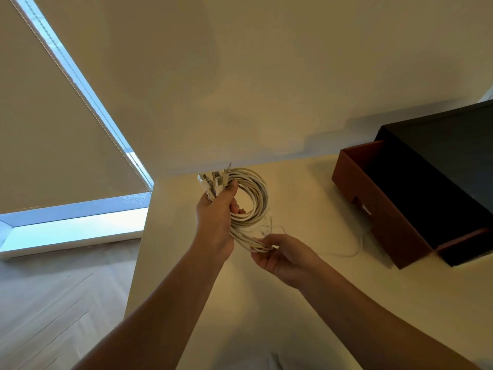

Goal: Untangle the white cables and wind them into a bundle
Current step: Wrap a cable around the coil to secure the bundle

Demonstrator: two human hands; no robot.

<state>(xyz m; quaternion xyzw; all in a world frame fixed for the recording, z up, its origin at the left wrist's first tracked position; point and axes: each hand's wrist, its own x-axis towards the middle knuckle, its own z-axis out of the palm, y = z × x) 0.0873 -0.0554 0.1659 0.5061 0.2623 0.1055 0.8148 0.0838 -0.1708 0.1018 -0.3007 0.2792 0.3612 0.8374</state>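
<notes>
Right hand point(282, 259) pinches white cables' point(256, 194) near end; left hand point(214, 222) grips them, plugs point(210, 180) seemingly pointing away.

Left hand point(214, 217), right hand point(282, 259): 2 curled grips.

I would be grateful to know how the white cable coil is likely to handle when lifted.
Probably floppy: the white cable coil narrows and droops between the left hand and right hand. Likely light, as fingers alone hold it. Loops may spring apart if released.
</notes>
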